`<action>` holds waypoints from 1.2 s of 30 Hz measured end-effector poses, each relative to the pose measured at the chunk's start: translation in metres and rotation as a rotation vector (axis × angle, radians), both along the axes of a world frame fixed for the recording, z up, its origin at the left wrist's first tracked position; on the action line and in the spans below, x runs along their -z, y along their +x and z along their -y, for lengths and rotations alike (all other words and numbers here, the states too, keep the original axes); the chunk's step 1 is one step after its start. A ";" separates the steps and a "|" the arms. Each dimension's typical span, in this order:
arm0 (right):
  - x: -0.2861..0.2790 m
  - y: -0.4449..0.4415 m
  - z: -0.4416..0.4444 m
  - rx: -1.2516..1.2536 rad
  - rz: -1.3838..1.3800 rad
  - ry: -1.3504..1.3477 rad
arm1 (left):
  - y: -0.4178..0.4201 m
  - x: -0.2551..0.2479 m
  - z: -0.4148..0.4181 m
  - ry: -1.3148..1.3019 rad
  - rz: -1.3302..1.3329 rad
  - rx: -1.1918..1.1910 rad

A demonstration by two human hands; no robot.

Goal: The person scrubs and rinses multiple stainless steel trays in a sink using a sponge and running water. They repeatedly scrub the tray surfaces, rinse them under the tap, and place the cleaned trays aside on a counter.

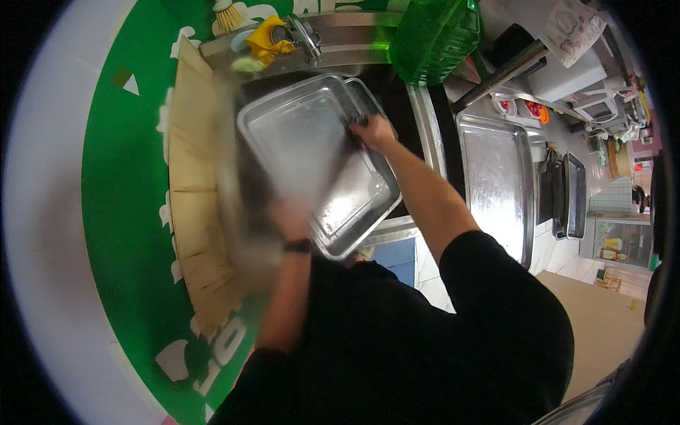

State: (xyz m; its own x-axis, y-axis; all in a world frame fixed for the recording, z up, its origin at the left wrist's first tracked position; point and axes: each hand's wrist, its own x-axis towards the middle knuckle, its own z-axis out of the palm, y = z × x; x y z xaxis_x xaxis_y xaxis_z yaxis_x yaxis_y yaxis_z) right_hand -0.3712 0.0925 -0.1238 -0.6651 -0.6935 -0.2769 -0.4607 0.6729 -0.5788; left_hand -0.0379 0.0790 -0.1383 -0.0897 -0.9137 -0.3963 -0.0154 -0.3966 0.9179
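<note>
A rectangular stainless-steel tray lies tilted across the sink, and the rim of a second metal tray shows beneath it. Over the tray's right side, my right hand has its fingers curled on a small dark thing that looks like a scouring pad, too blurred to name surely. My left hand, with a black band at the wrist, is smeared by motion near the tray's lower left edge. Whether it grips that edge cannot be made out. A hazy pale streak covers the tray's middle.
Behind the sink are a chrome faucet, a yellow cloth and a brush. A large green plastic bottle stands at the back right corner. Another big metal tray rests to the right. Wooden boarding lines the left.
</note>
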 end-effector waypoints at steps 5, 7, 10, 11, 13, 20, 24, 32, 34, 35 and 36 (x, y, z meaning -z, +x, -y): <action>0.032 0.033 -0.083 0.090 0.134 0.133 | -0.029 -0.096 -0.005 0.256 -0.153 -0.165; 0.037 0.042 -0.096 0.153 0.090 0.168 | -0.025 -0.088 -0.003 0.255 -0.111 -0.098; 0.051 0.033 -0.113 0.237 0.184 0.277 | -0.036 -0.089 -0.007 0.245 -0.054 -0.131; 0.056 0.030 -0.122 0.249 0.262 0.291 | -0.041 -0.088 -0.009 0.217 -0.061 -0.137; 0.057 0.038 -0.130 0.372 0.426 0.262 | -0.042 -0.087 -0.007 0.143 -0.071 -0.168; 0.084 0.073 -0.132 1.114 0.998 -0.255 | -0.074 -0.090 -0.016 0.034 -0.241 -0.134; 0.001 0.157 -0.123 0.974 1.092 -0.213 | -0.085 -0.090 -0.032 -0.040 -0.318 -0.275; 0.009 0.124 -0.191 0.583 0.566 -0.100 | -0.053 -0.086 -0.046 0.131 -0.316 -0.020; 0.007 0.056 -0.210 0.351 0.425 0.083 | -0.033 -0.137 -0.024 0.335 -0.366 -0.105; -0.057 0.061 -0.196 0.233 0.338 0.025 | -0.002 -0.146 -0.005 0.366 -0.570 -0.099; -0.027 0.024 -0.209 0.365 0.607 -0.108 | -0.002 -0.146 0.011 0.342 -0.614 0.077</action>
State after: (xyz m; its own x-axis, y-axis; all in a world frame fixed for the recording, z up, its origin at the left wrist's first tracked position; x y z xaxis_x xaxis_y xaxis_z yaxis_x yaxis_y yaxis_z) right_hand -0.3470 0.3018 -0.0965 -0.6102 -0.5004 -0.6142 0.2078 0.6470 -0.7336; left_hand -0.0400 0.0684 0.0074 -0.4484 -0.7290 -0.5172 0.4260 -0.6830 0.5934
